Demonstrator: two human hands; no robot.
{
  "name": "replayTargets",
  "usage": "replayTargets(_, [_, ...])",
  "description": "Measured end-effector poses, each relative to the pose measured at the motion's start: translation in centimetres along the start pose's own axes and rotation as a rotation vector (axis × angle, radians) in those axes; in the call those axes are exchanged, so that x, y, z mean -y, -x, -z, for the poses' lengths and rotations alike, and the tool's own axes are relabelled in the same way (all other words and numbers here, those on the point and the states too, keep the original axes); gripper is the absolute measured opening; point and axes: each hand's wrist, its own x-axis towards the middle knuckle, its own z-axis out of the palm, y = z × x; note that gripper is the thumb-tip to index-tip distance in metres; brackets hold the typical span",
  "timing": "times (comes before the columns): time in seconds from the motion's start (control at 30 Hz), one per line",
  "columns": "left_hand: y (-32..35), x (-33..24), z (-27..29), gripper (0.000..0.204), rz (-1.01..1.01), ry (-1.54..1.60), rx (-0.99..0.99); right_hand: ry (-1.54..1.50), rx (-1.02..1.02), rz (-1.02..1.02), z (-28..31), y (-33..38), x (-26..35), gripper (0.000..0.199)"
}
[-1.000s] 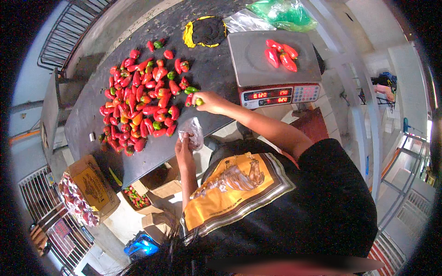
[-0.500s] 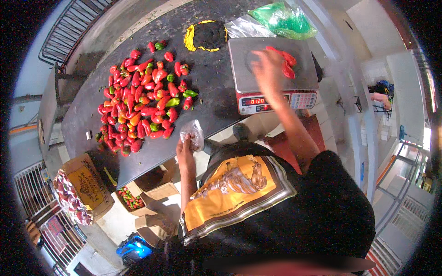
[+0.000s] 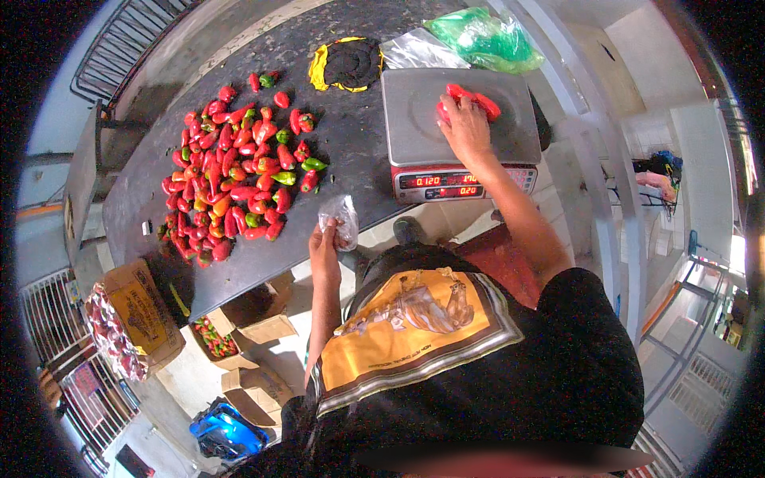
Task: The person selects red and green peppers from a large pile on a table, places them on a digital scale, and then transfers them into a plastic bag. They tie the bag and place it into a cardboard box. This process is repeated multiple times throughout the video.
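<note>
My right hand (image 3: 464, 127) lies on the grey pan of a digital scale (image 3: 414, 119), closed over a few red peppers (image 3: 478, 99). At the near edge of the dark table (image 3: 351, 151), my left hand (image 3: 324, 243) holds a small clear plastic bag (image 3: 343, 219). To the left of the scale, a big pile of red, green and orange peppers (image 3: 231, 179) is spread over the table.
A yellow-rimmed black mesh bag (image 3: 348, 62), a clear bag and a green plastic bag (image 3: 482, 36) lie at the table's far side. Below the table stand cardboard boxes (image 3: 131, 315), one with peppers (image 3: 211, 336), and a blue object (image 3: 227, 430).
My right hand went from the right edge of the pepper pile over to the scale pan and now rests on the peppers there. The left hand with the bag stayed put.
</note>
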Motion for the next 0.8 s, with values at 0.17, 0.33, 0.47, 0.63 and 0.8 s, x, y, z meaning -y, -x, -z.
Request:
replayTargets(0.17, [1.1, 1.1, -1.5, 0.02, 0.004, 0.032, -0.091, -0.079, -0.084, 0.04, 0.1, 0.1, -0.3, 0.048])
replayTargets(0.33, [1.7, 0.1, -3.6, 0.02, -0.017, 0.035, -0.136, -0.169, -0.149, -0.081, 2.1, 2.8, -2.0, 0.058])
replayTargets(0.47, [1.9, -2.4, -5.7, 0.021, -0.072, 0.034, -0.094, -0.185, -0.214, -0.087, 1.2, 3.2, -1.6, 0.055])
replayTargets(0.63, [2.4, -5.2, -6.9, 0.037, -0.036, 0.395, 0.029, -0.11, -0.177, -0.143, 0.2, 4.1, -2.1, 0.049])
replayTargets(0.8, [1.5, -5.0, -6.5, 0.036, 0.024, 0.314, 0.161, -0.216, -0.177, -0.07, -0.1, 4.2, -2.1, 0.048])
